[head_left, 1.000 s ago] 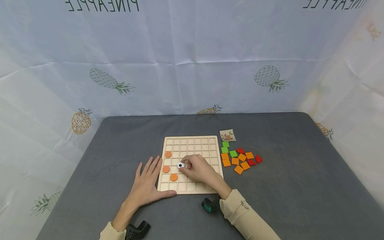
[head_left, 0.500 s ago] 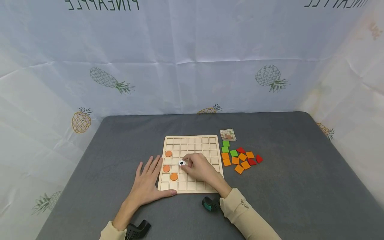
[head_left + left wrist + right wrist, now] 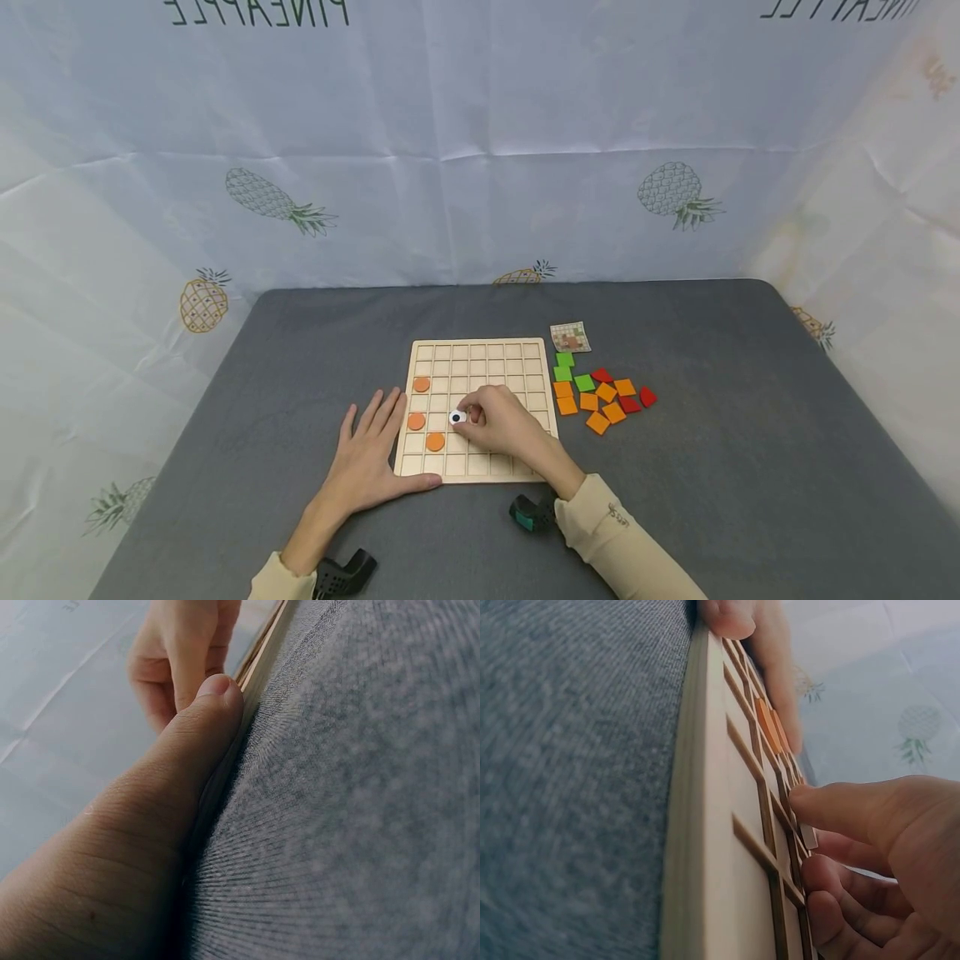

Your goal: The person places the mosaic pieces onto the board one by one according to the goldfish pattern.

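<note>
A wooden grid board point(image 3: 487, 354) lies on the table with three orange discs, one of them the near orange disc point(image 3: 435, 442). My left hand point(image 3: 363, 471) is spread at its near left corner, fingers along the left side. The left thumb point(image 3: 217, 697) rests against the near edge. Over the board's middle, my right hand point(image 3: 498, 423) pinches a white piece with a black dot point(image 3: 457, 417) between thumb and index finger. In the right wrist view that piece's pale edge point(image 3: 808, 836) shows close over the grid, and the other fingers are curled.
Right of the board lie several orange squares point(image 3: 588, 402), several green squares point(image 3: 583, 383) and red pieces point(image 3: 628, 405). A small printed card point(image 3: 570, 337) sits behind them. The grey table point(image 3: 735, 433) meets a pineapple-print curtain point(image 3: 465, 217) at the back.
My right hand shifted the white piece slightly right and away from me, then back toward me. The left hand stays in place at the board's corner.
</note>
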{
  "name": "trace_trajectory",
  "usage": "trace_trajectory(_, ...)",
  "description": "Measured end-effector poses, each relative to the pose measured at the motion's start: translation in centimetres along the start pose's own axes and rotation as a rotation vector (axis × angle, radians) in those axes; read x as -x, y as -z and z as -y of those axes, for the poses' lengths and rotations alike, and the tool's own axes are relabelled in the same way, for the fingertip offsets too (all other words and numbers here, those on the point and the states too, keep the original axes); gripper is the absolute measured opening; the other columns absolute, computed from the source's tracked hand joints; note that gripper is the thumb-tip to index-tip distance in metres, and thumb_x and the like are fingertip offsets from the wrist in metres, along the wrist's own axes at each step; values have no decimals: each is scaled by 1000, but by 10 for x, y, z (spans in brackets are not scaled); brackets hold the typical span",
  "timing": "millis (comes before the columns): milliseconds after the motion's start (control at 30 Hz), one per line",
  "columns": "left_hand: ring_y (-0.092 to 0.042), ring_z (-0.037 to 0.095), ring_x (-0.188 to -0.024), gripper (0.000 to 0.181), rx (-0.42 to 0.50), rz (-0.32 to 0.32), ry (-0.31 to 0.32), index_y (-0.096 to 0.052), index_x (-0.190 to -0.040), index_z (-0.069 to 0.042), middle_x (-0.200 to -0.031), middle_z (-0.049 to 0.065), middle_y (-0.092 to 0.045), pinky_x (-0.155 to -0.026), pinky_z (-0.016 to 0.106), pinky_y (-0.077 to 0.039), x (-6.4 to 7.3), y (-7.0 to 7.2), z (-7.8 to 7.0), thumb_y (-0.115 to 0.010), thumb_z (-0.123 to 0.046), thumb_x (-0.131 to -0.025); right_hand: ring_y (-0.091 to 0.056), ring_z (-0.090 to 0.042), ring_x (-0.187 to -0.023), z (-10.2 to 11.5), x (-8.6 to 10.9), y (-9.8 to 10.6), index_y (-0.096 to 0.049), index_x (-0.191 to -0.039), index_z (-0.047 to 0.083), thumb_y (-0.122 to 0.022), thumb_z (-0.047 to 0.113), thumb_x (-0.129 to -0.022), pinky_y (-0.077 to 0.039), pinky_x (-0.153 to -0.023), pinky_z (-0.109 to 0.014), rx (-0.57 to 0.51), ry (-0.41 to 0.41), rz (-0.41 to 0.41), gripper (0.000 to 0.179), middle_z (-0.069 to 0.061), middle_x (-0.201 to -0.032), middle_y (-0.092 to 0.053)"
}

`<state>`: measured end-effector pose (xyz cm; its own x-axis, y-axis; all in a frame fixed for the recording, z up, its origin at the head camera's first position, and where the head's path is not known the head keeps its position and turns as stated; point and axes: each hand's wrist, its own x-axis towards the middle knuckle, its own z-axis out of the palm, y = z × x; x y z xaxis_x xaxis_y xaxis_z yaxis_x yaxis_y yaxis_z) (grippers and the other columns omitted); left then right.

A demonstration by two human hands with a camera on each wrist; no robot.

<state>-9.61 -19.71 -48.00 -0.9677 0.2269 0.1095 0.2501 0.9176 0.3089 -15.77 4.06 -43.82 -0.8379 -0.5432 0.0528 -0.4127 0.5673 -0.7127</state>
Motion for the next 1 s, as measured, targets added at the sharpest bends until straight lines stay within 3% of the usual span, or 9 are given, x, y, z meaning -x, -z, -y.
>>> trace_trajectory(1000,-24,38,-157,130,-3,20,8,-22,-165,-13,-170,12,-28,-123,66,-12,0,1,0,-69,-85,-67,-52,-3,-60,-3,0,1,-81,-100,4,-81,14,-86,-46,-57,-17,0,24,-11,17,2,-72,-64)
